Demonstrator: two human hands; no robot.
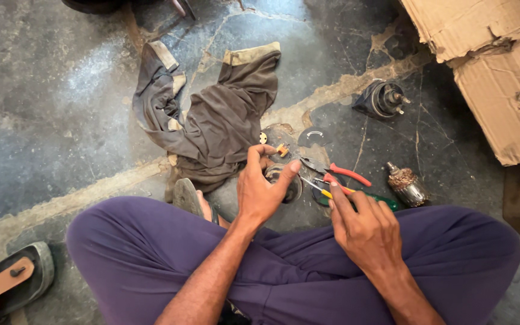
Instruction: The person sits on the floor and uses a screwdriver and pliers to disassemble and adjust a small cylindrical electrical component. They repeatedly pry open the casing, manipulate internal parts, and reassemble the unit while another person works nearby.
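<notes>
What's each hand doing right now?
Left hand: open, fingers spread over a round metal part, holding nothing.
Right hand: fingers on the screwdriver; grip cannot be told.

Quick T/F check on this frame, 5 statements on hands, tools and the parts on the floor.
1. The left hand rests over a round metal part on the floor. True.
2. The red-handled pliers lie inside the cardboard box. False: they lie on the floor in front of the person, near the right hand.
3. A grey cloth lies crumpled on the floor beyond the hands. True.
4. The wound armature is held in the right hand. False: it lies on the floor, apart from that hand.
5. The person sits cross-legged in purple trousers. True.
</notes>
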